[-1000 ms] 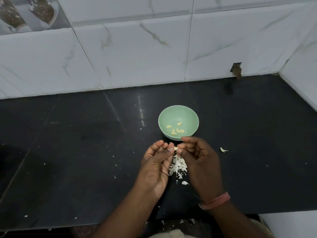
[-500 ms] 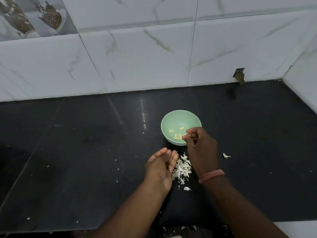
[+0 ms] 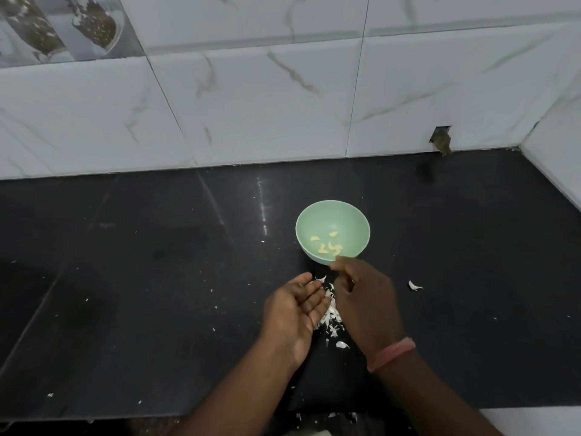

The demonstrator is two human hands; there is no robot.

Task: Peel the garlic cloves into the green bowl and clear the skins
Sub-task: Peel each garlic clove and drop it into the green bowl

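Head view looks down on a black countertop (image 3: 125, 278) with the green bowl (image 3: 332, 215) standing toward the far middle, several peeled garlic cloves (image 3: 327, 243) lying in its bottom. Just near of the bowl sits the pile of skins (image 3: 330, 313), between the two hands, and one stray skin (image 3: 414, 285) lies apart to the right.

The cloves look small, firm and smooth, probably a little slippery once bare, so a fingertip pinch across the middle should suit them. The skins look papery and nearly weightless; they would likely scatter if brushed fast, so sweeping them together with the edge of a palm and scooping seems safer than picking flakes one by one.

The left hand (image 3: 295, 313) lies palm up, fingers straight and relaxed, holding nothing, its fingertips beside the pile. The right hand (image 3: 364, 297) hovers just near of the bowl's rim, back to the camera, fingers curled inward; whether they pinch anything I cannot tell.
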